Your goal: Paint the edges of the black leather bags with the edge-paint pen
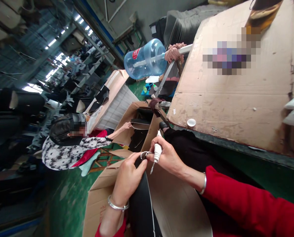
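My left hand [129,176] pinches the top end of a black sheet piece [139,204] with a pale edge line. Beside it my right hand [170,158] is closed around a small white bottle [158,152] with a thin tip pointing down. A loop of white cord [145,154] shows between the two hands, near the fingertips. To the right of the black piece spreads a smooth grey-beige panel [178,204], below my right hand.
A cardboard-covered table [223,98] stands at the right, with a small white cap [191,123] near its edge. A blue water bottle [145,59] lies sideways beyond. Another person [70,148] reaches into a cardboard box [151,131] holding black pieces.
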### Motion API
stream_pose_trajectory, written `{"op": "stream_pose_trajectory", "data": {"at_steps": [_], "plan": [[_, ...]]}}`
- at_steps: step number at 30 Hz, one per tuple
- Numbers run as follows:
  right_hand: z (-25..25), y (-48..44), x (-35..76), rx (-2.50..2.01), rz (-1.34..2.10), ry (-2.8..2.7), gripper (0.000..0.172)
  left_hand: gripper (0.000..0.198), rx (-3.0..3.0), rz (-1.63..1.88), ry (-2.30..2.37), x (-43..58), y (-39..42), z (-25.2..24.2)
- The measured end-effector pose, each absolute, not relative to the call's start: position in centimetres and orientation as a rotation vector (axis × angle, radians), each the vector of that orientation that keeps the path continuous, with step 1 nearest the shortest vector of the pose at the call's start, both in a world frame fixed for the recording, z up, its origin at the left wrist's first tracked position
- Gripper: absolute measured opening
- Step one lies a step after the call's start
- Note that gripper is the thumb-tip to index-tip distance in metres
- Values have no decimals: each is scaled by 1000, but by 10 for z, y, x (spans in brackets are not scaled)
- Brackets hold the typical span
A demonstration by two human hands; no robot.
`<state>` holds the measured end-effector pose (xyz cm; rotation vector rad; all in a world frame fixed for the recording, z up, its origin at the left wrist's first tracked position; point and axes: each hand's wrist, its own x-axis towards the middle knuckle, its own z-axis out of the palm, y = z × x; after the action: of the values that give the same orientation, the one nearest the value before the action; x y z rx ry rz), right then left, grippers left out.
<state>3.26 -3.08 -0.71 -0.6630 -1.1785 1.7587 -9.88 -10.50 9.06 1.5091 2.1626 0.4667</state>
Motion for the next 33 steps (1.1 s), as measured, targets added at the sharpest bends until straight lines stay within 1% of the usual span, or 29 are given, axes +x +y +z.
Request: {"op": "stream_pose_trajectory", "data": {"at_steps": [7, 12, 18, 21, 24, 26, 30, 33], "plan": [[-9, -30, 33, -443, 1852, -1208, 30, 23, 1329, 534, 2154, -108, -109, 92], [-11, -28, 37, -430, 1912, -1116, 34, 23, 1288, 641, 2164, -100, -107, 85], [-14, -27, 35, -455, 1906, -1024, 29, 24, 1247, 726, 2136, -92, -105, 71], [-16, -26, 34, -475, 1903, -985, 29, 29, 1218, 693, 2087, -90, -104, 70], [-18, -25, 34, -483, 1885, -965, 32, 40, 1158, 633, 1958, -92, -102, 78], [-19, -24, 35, -481, 1884, -956, 33, 43, 1160, 595, 1905, -95, -101, 84], [-20, -26, 35, -466, 1889, -959, 33, 36, 1189, 555, 1941, -102, -97, 85], [-21, -27, 37, -454, 1852, -999, 30, 34, 1112, 588, 1924, -104, -90, 80]]}}
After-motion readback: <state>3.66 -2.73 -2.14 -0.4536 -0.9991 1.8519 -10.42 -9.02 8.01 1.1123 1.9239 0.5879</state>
